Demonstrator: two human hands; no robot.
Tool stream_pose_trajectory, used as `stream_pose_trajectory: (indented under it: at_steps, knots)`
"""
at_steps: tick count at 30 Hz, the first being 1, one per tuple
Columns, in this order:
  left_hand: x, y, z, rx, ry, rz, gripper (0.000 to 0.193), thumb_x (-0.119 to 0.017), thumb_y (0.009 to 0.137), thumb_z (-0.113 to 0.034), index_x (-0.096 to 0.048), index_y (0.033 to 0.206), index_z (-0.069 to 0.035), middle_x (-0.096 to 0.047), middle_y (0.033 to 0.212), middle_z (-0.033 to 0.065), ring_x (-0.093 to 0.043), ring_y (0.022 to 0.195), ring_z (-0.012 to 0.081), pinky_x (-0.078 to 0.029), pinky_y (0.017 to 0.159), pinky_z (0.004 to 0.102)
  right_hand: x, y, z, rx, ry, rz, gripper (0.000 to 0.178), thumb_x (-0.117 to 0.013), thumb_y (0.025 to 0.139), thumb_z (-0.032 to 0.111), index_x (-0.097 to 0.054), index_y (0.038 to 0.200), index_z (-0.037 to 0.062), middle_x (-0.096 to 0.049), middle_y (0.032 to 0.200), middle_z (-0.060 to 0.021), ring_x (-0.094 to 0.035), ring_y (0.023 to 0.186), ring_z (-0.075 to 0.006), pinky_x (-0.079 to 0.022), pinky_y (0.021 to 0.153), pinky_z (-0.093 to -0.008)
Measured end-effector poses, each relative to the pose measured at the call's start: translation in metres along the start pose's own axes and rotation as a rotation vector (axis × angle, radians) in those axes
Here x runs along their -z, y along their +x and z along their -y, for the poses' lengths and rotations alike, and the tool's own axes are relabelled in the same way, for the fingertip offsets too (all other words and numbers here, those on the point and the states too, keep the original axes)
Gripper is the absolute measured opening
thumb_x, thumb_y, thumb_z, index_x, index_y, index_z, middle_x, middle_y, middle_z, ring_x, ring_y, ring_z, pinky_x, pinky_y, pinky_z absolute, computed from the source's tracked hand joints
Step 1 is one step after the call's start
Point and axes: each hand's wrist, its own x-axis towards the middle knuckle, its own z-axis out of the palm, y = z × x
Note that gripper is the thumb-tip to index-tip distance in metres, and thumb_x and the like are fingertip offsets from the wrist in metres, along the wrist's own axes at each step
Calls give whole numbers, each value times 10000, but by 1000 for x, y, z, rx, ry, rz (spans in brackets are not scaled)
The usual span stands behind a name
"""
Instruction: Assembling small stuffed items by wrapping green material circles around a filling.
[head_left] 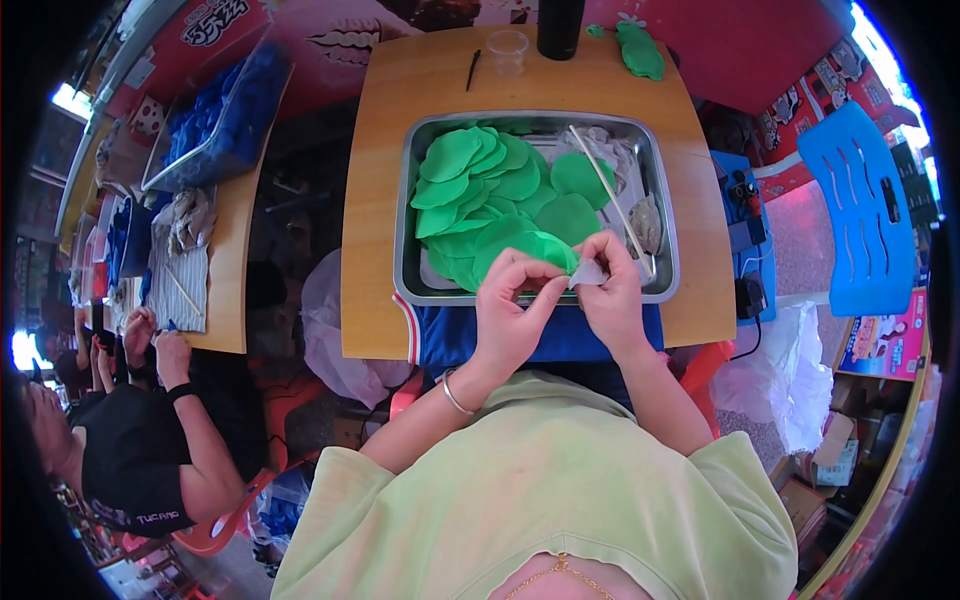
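Observation:
Over the near edge of a metal tray [403, 230], my two hands meet fingertip to fingertip. My left hand [512, 312] is closed in a pinch on the edge of a thin green oval sheet [548, 248]. A small whitish translucent scrap [588, 272] is pinched in my right hand [615, 305], touching the green sheet's edge. Inside the tray, many similar green sheets [465, 160] overlap in a loose pile at the left and middle. Along the right side lie a pale thin stick [608, 185], some crumpled whitish material [612, 150] and a greyish lump [645, 222].
The tray stands on a wooden table [375, 180]. At its far side are a black cylinder [560, 28], a clear cup [508, 52], a thin dark stick [473, 70] and a green object [640, 50]. A blue chair [870, 210] stands right; a co-worker [130, 450] sits left.

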Motion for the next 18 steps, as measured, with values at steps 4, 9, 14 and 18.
stream_pose_trajectory:
  at_steps: [4, 9, 14, 18]
  knots:
    - [0, 1, -2, -13, 33, 17, 57, -634, 836, 39, -603, 884, 32, -538, 882, 27, -560, 818, 76, -477, 721, 198, -1, -1, 5, 96, -251, -38, 149, -568, 765, -56, -493, 865, 25, -539, 798, -33, -493, 694, -125, -414, 617, -258]
    - [5, 6, 4, 31, -47, -23, 66, -651, 829, 6, -619, 884, 24, -578, 883, 57, -581, 765, 105, -493, 677, 218, 4, -4, 17, 32, -39, 100, 161, -603, 772, -42, -552, 918, 3, -574, 861, -71, -548, 731, -142, -446, 649, -261]
    - [5, 6, 3, 109, -159, -17, 58, -653, 842, -6, -622, 879, 27, -583, 871, 40, -577, 770, 85, -478, 670, 202, 4, -7, 14, -55, 55, 108, 166, -624, 819, -18, -567, 974, -11, -592, 900, -88, -575, 763, -140, -468, 675, -258]
    - [4, 4, 2, 129, -175, 3, 65, -665, 834, -13, -627, 875, 21, -583, 851, 33, -574, 762, 77, -469, 660, 201, 4, -4, -1, -43, -91, 56, 172, -624, 829, -3, -544, 982, -10, -588, 895, -82, -581, 749, -143, -475, 669, -264]
